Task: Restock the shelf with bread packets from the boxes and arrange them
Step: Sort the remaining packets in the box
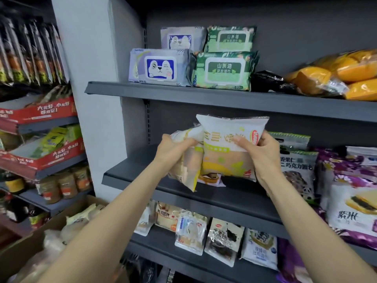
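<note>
Two white-and-yellow bread packets are held upright over the middle shelf (142, 172). My left hand (173, 148) grips the left packet (187, 170) near its top. My right hand (263, 152) grips the right packet (228, 139) by its right side, thumb on the front. The two packets touch each other. Under them a third packet (212, 179) lies on the shelf, mostly hidden. A cardboard box (40, 237) with several pale bread packets stands at the lower left.
Right of my hands stand green-topped bread packets (295, 168) and purple ones (350, 201). The upper shelf holds wet-wipe packs (161, 68) and orange buns (336, 76). The lower shelf carries several small bread packets (224, 240). A sauce rack (40, 139) stands left.
</note>
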Tool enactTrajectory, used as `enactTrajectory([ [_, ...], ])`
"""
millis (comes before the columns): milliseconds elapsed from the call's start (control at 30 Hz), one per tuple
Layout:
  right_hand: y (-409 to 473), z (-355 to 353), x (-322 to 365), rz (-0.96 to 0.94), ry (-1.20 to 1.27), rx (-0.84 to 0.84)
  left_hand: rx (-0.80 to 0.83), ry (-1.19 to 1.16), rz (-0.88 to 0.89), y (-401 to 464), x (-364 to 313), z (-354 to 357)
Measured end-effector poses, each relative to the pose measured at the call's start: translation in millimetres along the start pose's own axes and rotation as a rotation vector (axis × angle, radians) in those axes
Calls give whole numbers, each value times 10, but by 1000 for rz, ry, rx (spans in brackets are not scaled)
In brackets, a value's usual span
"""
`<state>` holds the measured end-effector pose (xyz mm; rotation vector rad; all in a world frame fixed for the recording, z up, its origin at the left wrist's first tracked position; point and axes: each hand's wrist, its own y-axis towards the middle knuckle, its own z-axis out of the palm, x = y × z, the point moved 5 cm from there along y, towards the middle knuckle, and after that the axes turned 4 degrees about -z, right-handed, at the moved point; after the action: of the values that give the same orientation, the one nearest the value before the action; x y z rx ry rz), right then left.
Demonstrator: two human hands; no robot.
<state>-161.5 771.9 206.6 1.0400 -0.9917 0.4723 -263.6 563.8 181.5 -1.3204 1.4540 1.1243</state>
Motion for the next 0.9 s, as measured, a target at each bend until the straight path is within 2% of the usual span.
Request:
enactTrajectory([
  [133,58,-151,169,-111,-259,62,-44,50,38,-55,-44,95],
  [300,256,-351,335,-148,-938,-64,-197,323,89,-134,-70,350],
  [367,339,-338,294,-67,-1225,-9,-255,392,121,-179,-65,435],
  [433,452,-250,170,7,-1378,125,-304,440,166,-217,-71,504],
  [633,826,137,-268,15,-1603,534,-373,501,230,-169,-55,612],
  [833,1066,242,-746,5,-1382,768,-290,543,199,-81,89,710],
  [900,1050,168,-924,-28,-1403,770,-288,559,204,-59,115,734],
])
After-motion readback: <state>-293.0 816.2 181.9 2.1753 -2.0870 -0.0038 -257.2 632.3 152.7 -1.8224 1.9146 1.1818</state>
